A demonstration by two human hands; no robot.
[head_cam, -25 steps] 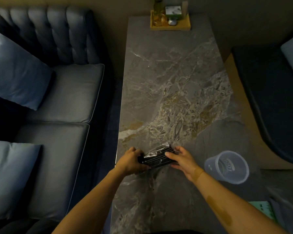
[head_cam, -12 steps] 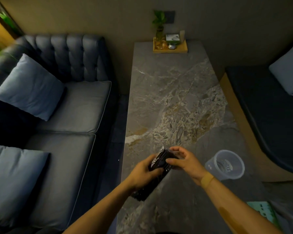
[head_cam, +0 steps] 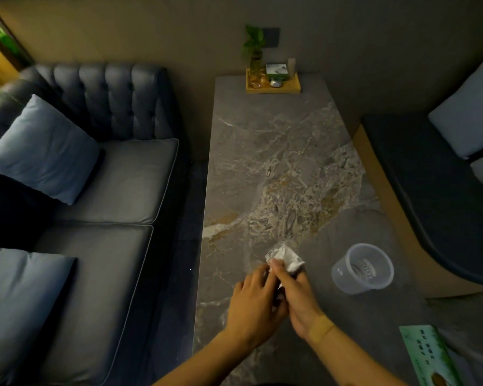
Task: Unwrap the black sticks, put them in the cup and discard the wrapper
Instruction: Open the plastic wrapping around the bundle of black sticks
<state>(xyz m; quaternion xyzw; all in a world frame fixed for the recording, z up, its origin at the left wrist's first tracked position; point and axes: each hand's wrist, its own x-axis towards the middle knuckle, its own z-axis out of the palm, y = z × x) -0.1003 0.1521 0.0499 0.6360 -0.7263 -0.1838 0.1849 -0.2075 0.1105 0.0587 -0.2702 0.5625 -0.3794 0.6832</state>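
Both my hands meet over the near part of the marble table (head_cam: pixel 276 151). My left hand (head_cam: pixel 255 305) is closed around the pack of black sticks, which is almost wholly hidden under my fingers. My right hand (head_cam: pixel 296 296) pinches the clear crinkled wrapper (head_cam: pixel 286 256), whose loose end sticks up and away beyond my fingertips. The clear plastic cup (head_cam: pixel 363 268) stands upright on the table to the right of my hands, with nothing visible inside it.
A wooden tray (head_cam: pixel 273 86) with a small plant and bottles sits at the table's far end. A green printed packet (head_cam: pixel 430 355) lies at the near right corner. A blue sofa (head_cam: pixel 109 176) runs along the left, a dark bench (head_cam: pixel 435 190) along the right.
The pack was held flat between both hands, then turned on end. Now the wrapper's end stands out light and crumpled above my right fingers, and the sticks are covered by my hands.
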